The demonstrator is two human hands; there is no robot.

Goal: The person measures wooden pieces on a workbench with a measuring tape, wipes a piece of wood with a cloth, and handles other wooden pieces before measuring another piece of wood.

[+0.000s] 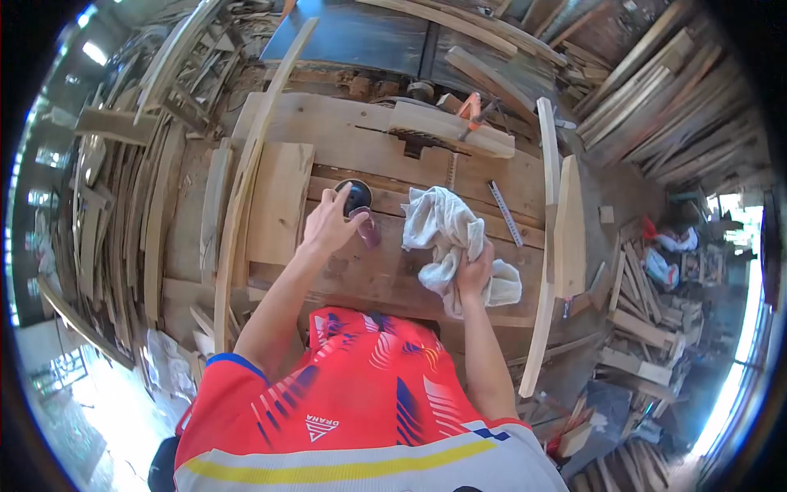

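Note:
My left hand (329, 221) has its fingers and thumb around the near left side of a black round object (357, 197) on the wooden workbench (328, 277); what kind of thing it is, I cannot make out. Close by my thumb lies a dark reddish, glossy piece (370, 231). A crumpled whitish cloth (443, 221) is bunched in my right hand (474, 271), its folds spreading over the bench and hiding some of my fingers.
A ruler (506, 213) lies right of the cloth. Farther back, an orange-handled clamp (471, 113) sits at a wooden block (443, 129). Long strips, a left one (261, 139) and a right one (543, 303), flank the bench. Stacked lumber (648, 98) stands around.

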